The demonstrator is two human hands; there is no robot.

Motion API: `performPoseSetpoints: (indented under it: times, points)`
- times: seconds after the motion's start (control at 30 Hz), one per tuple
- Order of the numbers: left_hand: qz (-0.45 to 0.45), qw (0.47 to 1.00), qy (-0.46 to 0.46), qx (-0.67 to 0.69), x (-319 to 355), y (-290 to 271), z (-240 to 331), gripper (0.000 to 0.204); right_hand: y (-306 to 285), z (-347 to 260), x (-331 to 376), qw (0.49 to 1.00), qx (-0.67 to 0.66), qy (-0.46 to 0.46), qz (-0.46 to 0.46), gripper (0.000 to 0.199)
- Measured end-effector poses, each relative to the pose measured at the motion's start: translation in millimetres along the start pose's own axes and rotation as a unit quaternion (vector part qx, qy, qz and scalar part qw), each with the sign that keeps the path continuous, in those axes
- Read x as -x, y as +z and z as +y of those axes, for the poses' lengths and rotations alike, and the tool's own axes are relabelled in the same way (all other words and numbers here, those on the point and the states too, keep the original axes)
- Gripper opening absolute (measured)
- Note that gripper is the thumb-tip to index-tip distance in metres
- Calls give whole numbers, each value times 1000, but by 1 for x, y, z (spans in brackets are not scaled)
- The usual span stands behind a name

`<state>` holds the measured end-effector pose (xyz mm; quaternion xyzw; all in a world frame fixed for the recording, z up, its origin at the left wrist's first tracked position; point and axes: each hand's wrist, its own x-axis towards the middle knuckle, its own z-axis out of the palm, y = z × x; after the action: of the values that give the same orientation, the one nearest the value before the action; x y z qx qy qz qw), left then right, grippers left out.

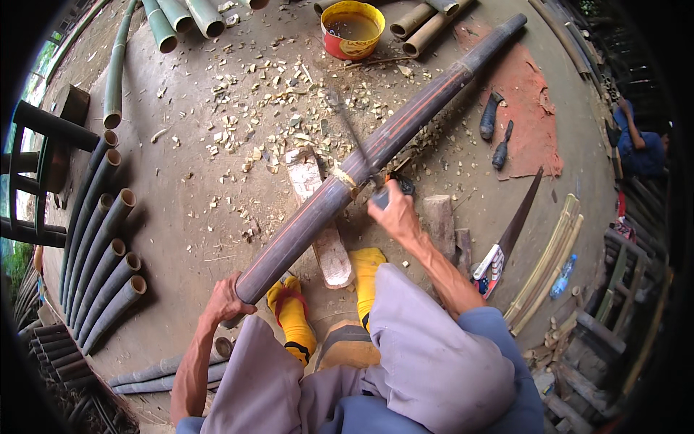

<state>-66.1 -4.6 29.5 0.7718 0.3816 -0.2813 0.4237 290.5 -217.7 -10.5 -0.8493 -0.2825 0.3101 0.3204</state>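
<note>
A thick dark bamboo pole [303, 226] with reddish lines along it slants from my lap side up to the far right. My left hand [226, 298] is closed around its near end. In my right hand [396, 214] is the handle of a machete, whose blade [352, 134] is blurred and crosses over the pole. A pale, freshly chipped notch [345, 182] shows at a joint of the pole beside the blade. Under the pole lies a whitish wooden block [335, 262], between my feet in yellow socks.
Wood chips [253, 116] litter the floor. A yellow-red bucket [352, 30] of murky liquid stands ahead. Dark bamboo tubes [108, 224] lie left. Right are a handsaw [510, 242], two dark-handled tools [491, 116] on red cloth [531, 94], and bamboo strips [546, 264]. Another person [640, 148] sits far right.
</note>
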Motion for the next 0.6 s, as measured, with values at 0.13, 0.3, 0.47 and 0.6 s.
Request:
performPoseSetpoints:
  times: [0.13,0.3,0.47,0.6]
  points:
    - [-18,997,44,60,-4,-3,-9,68,11,-11,24,991,25,-85,-103,31]
    - [-47,996,16,69,-8,-3,-10,69,11,-13,18,996,24,-78,-44,30]
    - [-63,996,20,66,-10,-4,-12,71,16,-5,38,982,114,-138,-63,30]
    - [-63,994,63,62,-26,-3,4,77,-42,6,-15,987,-71,107,98,33]
